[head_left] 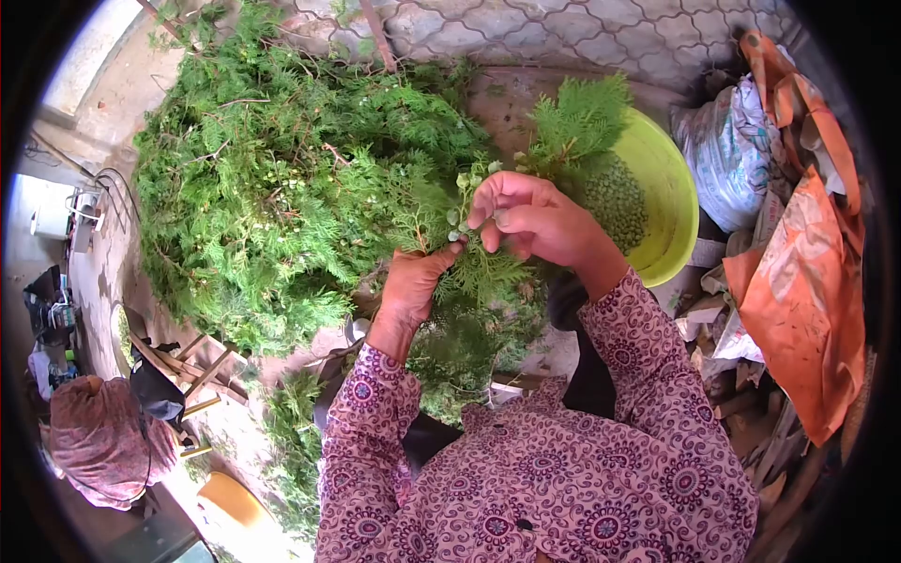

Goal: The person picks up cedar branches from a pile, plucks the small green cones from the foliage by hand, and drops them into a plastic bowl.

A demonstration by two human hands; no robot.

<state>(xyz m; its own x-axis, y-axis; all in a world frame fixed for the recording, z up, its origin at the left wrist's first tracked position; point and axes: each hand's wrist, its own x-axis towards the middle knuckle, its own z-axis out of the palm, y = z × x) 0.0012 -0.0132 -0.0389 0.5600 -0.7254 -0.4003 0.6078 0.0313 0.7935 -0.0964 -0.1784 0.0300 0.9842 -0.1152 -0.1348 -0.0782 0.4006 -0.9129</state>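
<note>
My left hand (409, 289) grips a leafy conifer sprig (483, 274) between thumb and fingers. Small pale green cones (464, 180) sit on the sprig close to my fingertips. My right hand (542, 223) is curled in a pinch at those cones; what lies between its fingertips is too small to make out. Beyond my right hand stands a yellow-green tub (678, 202) with many loose green cones (615, 202) inside. A feathery green branch (582, 122) overlaps the tub's left rim. To the left spreads a big heap of cut conifer branches (272, 197).
At the right are a white woven sack (727, 155), an orange sack (807, 310) and wood scraps (774, 450). A wire mesh fence (582, 38) runs along the back. Lower left, a cloth-covered bundle (103, 436) and a yellow-orange container (233, 499) stand on the floor.
</note>
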